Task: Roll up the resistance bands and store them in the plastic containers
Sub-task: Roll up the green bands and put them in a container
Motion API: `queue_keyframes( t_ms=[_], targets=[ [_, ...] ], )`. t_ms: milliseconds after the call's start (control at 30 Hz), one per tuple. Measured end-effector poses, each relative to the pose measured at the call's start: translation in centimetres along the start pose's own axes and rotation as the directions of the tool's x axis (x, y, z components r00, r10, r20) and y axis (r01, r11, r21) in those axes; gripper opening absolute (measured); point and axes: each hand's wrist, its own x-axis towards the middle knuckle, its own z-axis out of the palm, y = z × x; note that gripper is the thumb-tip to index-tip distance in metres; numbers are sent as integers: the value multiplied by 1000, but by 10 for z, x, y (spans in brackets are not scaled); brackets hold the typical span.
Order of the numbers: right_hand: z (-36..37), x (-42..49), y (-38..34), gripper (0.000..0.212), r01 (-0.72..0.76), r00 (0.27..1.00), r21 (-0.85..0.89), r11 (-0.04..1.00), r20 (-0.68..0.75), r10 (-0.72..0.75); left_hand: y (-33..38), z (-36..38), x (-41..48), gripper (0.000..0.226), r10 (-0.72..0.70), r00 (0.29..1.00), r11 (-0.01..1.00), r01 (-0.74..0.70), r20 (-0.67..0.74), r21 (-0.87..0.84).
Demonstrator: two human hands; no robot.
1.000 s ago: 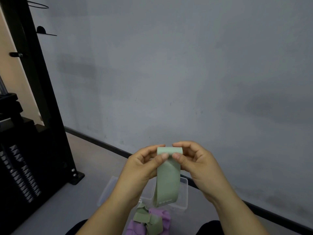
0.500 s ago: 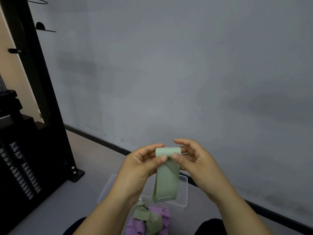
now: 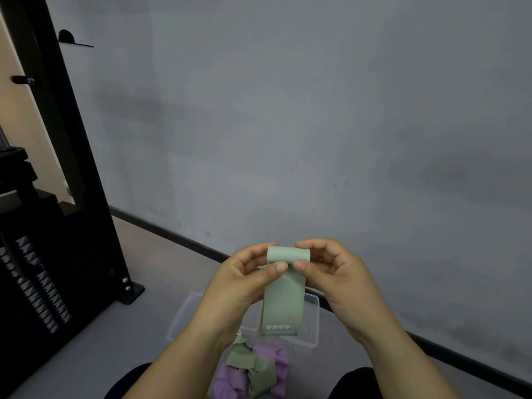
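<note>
– Grey wall [image 3: 316, 125] is seen right across the back, and a black skirting strip [image 3: 172, 238] is run along its foot where the pale floor [image 3: 86, 349] is met.
– Over on the left, a black weight-stack machine [image 3: 37, 286] is parked, its plates piled low beside the tall upright.
– Centre of the view now: a pale green resistance band [image 3: 283, 300] is held up in the air by both hands. Its top end is curled into a short roll, and the rest is left hanging straight down.
– The left hand [image 3: 241, 283] is clamped on the roll's left end, with the thumb pressed to the front and the fingers curled behind. The right hand [image 3: 336, 280] is set the same way on the right end.
– A row of small pale marks is printed near the band's lower edge.
– Below it, a clear plastic container [image 3: 315, 312] is set on the floor. The hanging end is seen in front of it, though contact cannot be judged.
– Nearest the camera, loose purple bands [image 3: 273, 357] and olive green bands [image 3: 241, 359] are heaped together.
</note>
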Motion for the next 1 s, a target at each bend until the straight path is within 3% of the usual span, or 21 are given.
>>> queue_keyframes(
  t_ms=[267,500,667,1000],
  targets=[
    [3,-3,5,32,43,999,-68,997,-4,-43,-2,0,2,35,-16,1000,1000,16,-15,-4],
    [2,-2,2,27,-23,999,-120,992,29,26,-4,-1,4,45,0,999,1000,0,-44,1],
    [3,-3,3,15,-101,995,-62,993,18,102,-4,-2,3,42,11,999,1000,-11,-39,1],
    [6,-5,7,27,-17,999,-52,999,-37,15,-5,-2,2,39,-69,997,998,69,28,-5]
  ],
)
